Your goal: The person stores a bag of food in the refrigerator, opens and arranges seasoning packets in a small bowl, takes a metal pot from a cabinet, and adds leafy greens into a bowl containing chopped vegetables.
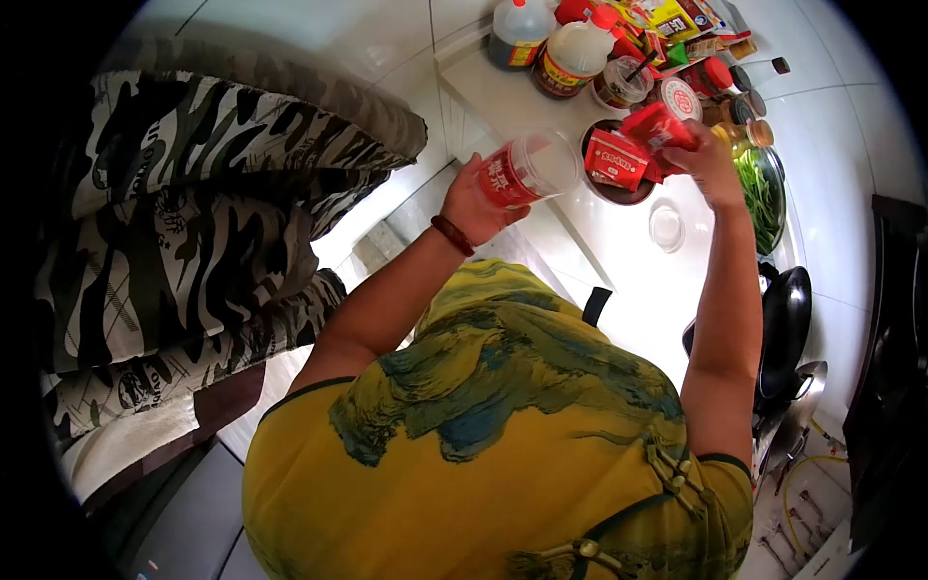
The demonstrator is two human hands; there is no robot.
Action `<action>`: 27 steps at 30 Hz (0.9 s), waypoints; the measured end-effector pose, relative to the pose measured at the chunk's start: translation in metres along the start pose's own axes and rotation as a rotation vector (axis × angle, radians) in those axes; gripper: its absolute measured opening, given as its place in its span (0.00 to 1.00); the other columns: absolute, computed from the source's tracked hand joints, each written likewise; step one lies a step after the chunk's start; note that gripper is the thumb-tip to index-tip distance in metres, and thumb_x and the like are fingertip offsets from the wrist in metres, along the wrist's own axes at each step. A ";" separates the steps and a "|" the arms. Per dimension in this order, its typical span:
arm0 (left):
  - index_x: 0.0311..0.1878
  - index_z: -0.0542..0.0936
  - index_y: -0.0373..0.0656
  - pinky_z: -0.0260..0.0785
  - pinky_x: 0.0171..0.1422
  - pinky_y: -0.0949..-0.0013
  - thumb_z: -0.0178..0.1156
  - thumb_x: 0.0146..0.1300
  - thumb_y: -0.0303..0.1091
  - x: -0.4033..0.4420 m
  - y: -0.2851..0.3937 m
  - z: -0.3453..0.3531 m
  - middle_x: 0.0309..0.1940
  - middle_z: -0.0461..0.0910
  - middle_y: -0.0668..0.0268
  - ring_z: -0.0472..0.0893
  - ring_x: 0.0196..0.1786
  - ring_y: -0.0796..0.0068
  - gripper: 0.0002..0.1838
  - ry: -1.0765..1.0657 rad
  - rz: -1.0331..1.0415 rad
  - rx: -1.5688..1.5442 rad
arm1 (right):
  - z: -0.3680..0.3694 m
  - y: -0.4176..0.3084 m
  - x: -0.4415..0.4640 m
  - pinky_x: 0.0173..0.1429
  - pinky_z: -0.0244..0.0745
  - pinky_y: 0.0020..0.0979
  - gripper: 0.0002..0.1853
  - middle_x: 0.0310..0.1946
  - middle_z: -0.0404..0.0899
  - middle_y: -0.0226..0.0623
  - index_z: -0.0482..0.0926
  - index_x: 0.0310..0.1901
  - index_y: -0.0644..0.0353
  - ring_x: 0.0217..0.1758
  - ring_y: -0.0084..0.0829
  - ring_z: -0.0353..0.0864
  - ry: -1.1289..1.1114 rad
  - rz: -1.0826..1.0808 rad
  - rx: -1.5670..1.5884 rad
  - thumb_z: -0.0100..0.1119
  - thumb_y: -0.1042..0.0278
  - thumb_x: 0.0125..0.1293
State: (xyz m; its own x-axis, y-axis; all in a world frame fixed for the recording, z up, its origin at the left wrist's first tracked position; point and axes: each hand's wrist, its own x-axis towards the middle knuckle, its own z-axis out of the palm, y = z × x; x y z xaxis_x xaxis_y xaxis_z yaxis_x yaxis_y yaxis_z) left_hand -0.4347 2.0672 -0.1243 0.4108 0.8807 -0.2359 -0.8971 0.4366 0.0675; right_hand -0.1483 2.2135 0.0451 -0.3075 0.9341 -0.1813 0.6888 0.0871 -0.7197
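Note:
My left hand (478,207) is wrapped round a clear plastic tub (543,162) with a red label, tilted so its round end faces right. In my right hand (708,166) a red packet (653,128) is pinched over a dark round bowl (628,196). Another red packet (617,160) with white print lies in that bowl; what sits beneath it is mostly hidden. A small clear round lid (667,227) rests on the white counter, below the bowl and left of my right forearm.
Along the back of the counter (619,256) stand sauce bottles (572,58), several jars (710,75) and coloured packages (677,19). Green vegetables (759,201) fill a bowl at the right, with a black pan (788,329) nearer me. Camouflage cloth (184,222) hangs at the left.

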 end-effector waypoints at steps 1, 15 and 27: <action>0.67 0.61 0.54 0.70 0.54 0.51 0.49 0.62 0.60 0.002 -0.001 0.001 0.61 0.69 0.61 0.70 0.61 0.53 0.34 -0.017 0.000 0.005 | -0.004 -0.003 -0.004 0.44 0.73 0.27 0.18 0.34 0.81 0.35 0.77 0.45 0.64 0.36 0.24 0.79 0.007 -0.009 0.149 0.64 0.73 0.51; 0.60 0.68 0.49 0.73 0.48 0.59 0.42 0.66 0.59 0.020 -0.016 0.022 0.54 0.75 0.63 0.76 0.51 0.65 0.28 0.055 -0.035 0.164 | 0.019 -0.049 -0.034 0.45 0.73 0.24 0.23 0.37 0.80 0.33 0.73 0.53 0.64 0.37 0.20 0.77 -0.430 -0.037 0.162 0.54 0.81 0.52; 0.61 0.67 0.42 0.67 0.60 0.50 0.44 0.66 0.55 0.016 -0.019 0.013 0.57 0.73 0.57 0.75 0.57 0.57 0.29 0.027 0.033 0.224 | 0.038 -0.084 -0.030 0.43 0.75 0.38 0.13 0.31 0.79 0.52 0.78 0.35 0.66 0.39 0.45 0.81 -0.611 -0.189 -0.554 0.50 0.79 0.45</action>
State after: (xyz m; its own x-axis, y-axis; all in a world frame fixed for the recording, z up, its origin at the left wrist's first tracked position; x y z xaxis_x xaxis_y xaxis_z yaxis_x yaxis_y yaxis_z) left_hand -0.4090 2.0757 -0.1165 0.3750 0.8912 -0.2553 -0.8500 0.4405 0.2888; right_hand -0.2217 2.1654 0.0851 -0.6411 0.5490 -0.5362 0.7632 0.5290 -0.3709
